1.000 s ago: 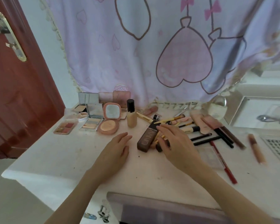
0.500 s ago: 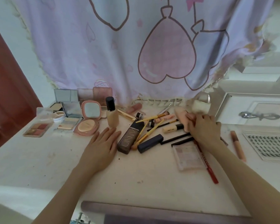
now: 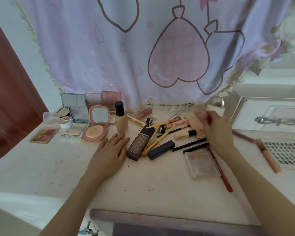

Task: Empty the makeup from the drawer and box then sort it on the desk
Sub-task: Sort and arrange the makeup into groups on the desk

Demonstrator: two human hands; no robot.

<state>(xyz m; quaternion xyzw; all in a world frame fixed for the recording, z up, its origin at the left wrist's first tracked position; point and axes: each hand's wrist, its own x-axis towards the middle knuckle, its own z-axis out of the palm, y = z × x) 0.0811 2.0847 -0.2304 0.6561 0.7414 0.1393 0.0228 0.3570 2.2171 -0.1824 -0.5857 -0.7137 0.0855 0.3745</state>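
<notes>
Makeup lies spread over the white desk (image 3: 41,167). My left hand (image 3: 109,150) rests flat and open beside a brown UNNY tube (image 3: 138,145). At the back right of the pile my right hand (image 3: 217,128) curls its fingers round a flat pink item (image 3: 193,124), which is blurred. Thin gold-handled brushes (image 3: 160,133), a dark blue tube (image 3: 161,149) and black pencils (image 3: 189,144) lie crossed between my hands. A foundation bottle (image 3: 121,120) stands upright behind my left hand.
Open compacts (image 3: 95,128) and a blush palette (image 3: 43,135) sit in a row at the left. A clear eyeshadow palette (image 3: 201,162), a red pencil (image 3: 219,169), a pink tube (image 3: 267,156) and a lash tray (image 3: 287,154) lie right. A white box (image 3: 269,116) stands at the far right.
My right hand moved from the brown tube to the back right and took hold of the pink item. My left hand stayed flat. The view turned right.
</notes>
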